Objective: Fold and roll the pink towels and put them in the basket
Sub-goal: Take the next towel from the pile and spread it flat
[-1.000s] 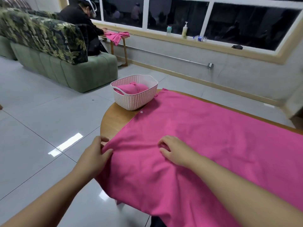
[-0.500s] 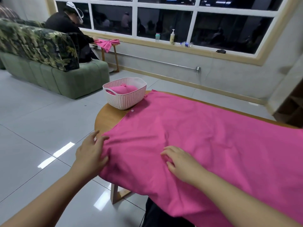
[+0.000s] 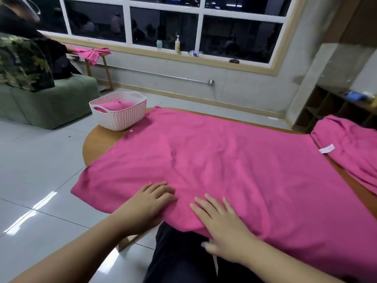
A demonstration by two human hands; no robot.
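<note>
A large pink towel (image 3: 234,170) lies spread flat across the wooden table (image 3: 100,141), covering most of its top, with its near edge hanging over the side toward the person. Both hands rest on that near edge. The left hand (image 3: 151,201) lies palm down on the cloth, its fingers bent a little and held close together, the tips pressing into the fabric; it pinches nothing that can be seen. The right hand (image 3: 220,223) lies just beside it, palm down, with its fingers (image 3: 212,203) straight and slightly spread over the towel, while the thumb hangs off the table edge below the cloth. At the far left end of the table stands a white woven basket (image 3: 120,117), touching the towel's far corner, and 1 rolled pink towel (image 3: 116,105) already sits inside it. Another crumpled pink towel (image 3: 350,148) with a white label lies at the right end of the table, next to the spread one. Behind the basket is a green sofa (image 3: 47,103), where another person (image 3: 30,37) in dark clothes sits by a small table with pink cloth.
</note>
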